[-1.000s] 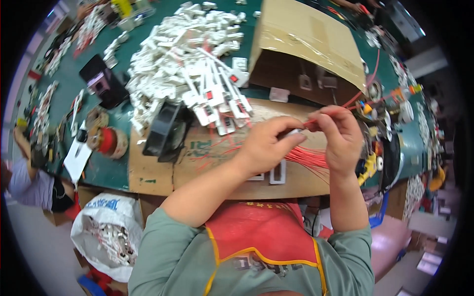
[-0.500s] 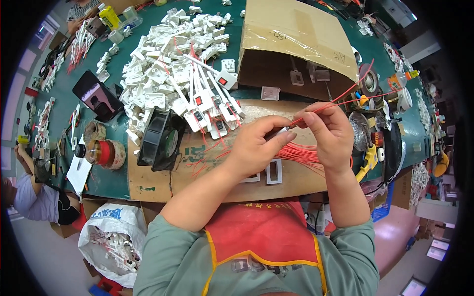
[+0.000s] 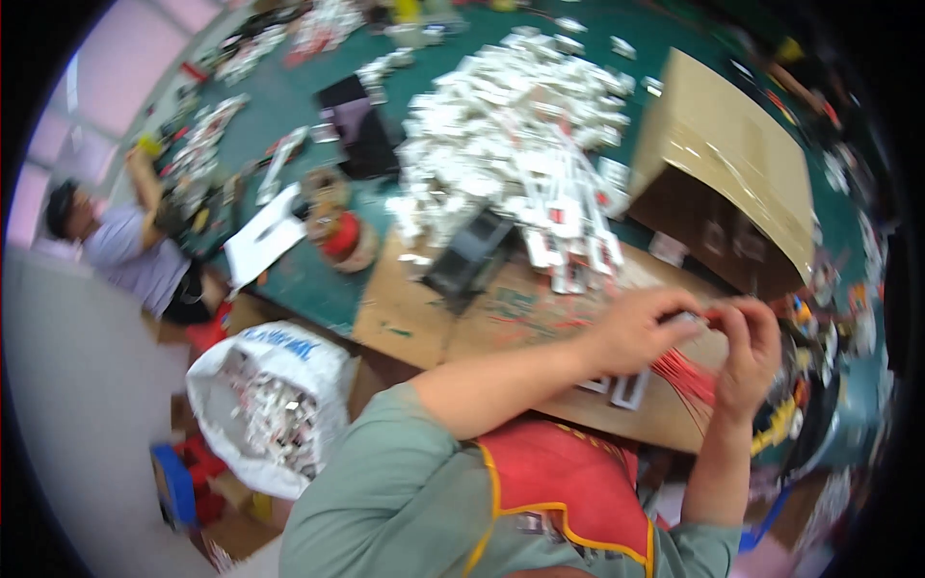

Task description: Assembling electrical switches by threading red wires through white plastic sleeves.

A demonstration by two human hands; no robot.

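Observation:
My left hand (image 3: 636,332) is closed around a small white part (image 3: 685,319), mostly hidden by my fingers and smeared by motion. Close against it, my right hand (image 3: 748,354) pinches a red wire (image 3: 714,315), of which only a short piece shows. Below both hands a bundle of red wires (image 3: 686,378) lies on the cardboard sheet (image 3: 462,339). Beside the bundle is a white rectangular frame (image 3: 631,389), near the table's front edge.
A large heap of white plastic housings (image 3: 491,125) fills the table's middle, with assembled wired pieces (image 3: 568,226) at its front. A black fan (image 3: 472,258), an open cardboard box (image 3: 732,159) and a phone (image 3: 358,125) stand around it. A white sack (image 3: 275,339) hangs lower left; another person (image 3: 135,246) sits far left.
The view has swung left, shifting the scene rightward, and is blurred. My hands stay close together on the white part and wire; the long red wire ends no longer show clearly.

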